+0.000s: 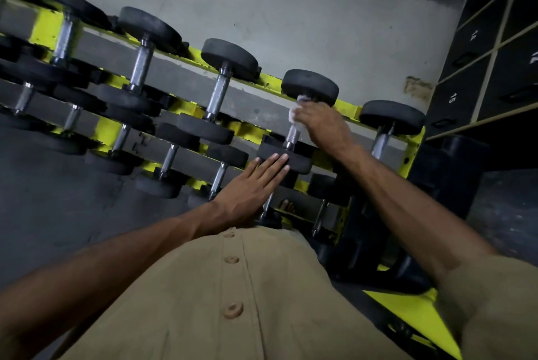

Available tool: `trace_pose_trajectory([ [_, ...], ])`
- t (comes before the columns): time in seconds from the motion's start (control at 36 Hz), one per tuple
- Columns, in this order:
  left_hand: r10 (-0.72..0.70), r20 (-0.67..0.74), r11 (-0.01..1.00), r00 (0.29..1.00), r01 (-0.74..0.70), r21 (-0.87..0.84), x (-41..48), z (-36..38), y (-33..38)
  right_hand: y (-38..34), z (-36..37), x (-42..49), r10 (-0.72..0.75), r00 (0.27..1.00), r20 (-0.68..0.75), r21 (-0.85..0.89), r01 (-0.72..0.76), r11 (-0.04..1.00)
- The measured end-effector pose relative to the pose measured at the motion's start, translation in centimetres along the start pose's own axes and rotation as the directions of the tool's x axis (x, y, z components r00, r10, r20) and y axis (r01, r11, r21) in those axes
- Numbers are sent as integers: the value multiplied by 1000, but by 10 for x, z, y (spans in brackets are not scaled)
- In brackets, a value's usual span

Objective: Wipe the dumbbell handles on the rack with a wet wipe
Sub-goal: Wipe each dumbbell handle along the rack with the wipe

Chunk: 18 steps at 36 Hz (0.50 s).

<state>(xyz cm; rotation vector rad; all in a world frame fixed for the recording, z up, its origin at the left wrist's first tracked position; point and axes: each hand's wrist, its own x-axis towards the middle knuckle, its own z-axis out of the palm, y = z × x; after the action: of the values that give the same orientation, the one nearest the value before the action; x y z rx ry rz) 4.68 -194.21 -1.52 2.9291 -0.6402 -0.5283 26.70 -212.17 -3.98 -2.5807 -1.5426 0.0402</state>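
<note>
Wiping a top-row dumbbell handle on the yellow rack (348, 110).

Left hand (250, 188) flat, fingers straight, steadying the dumbbell (300, 124); right hand (323, 124) fingers clamped around wet wipe (292, 113) on handle. Better to twist while sliding down the full knurled length.

Black round-headed dumbbells with knurled chrome handles (217, 95) are sitting crosswise in rows on a tiered yellow steel rack (346, 106). A crumpled white wet wipe (294, 114) is wrapping the upper part of the fourth handle (293, 136) in the top row, just under its far head; that handle's lower part is showing bare.
</note>
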Motion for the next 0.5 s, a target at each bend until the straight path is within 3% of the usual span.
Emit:
trace_pose_trajectory([
  [0.03, -3, -17, 1000, 1000, 3, -2, 0, 1, 0, -5, 2, 0, -10, 1000, -3, 0, 10, 1000],
  [0.14, 5, -57, 1000, 998, -4, 8, -1, 4, -3, -25, 3, -5, -287, 952, 111, -33, 292, 956],
  [0.19, 4, -58, 1000, 998, -3, 1, -1, 4, -1, -14, -3, -3, -223, 973, 53, -48, 225, 973],
  [0.28, 0, -37, 1000, 999, 0, -15, 0, 2, 1, -3, -5, -1, 58, 997, -56, -10, -58, 998],
  [0.33, -7, -56, 1000, 998, 6, -16, -1, 2, 1, -14, -4, -2, -11, 999, -33, -74, 9, 997],
  [0.42, -10, -69, 1000, 998, 10, -7, 0, 5, -1, -25, -5, -5, -177, 969, 175, -85, 193, 977],
  [0.5, -9, -41, 1000, 999, 9, -2, 0, 5, 0, -17, -9, -1, -101, 985, 138, -80, 113, 990],
])
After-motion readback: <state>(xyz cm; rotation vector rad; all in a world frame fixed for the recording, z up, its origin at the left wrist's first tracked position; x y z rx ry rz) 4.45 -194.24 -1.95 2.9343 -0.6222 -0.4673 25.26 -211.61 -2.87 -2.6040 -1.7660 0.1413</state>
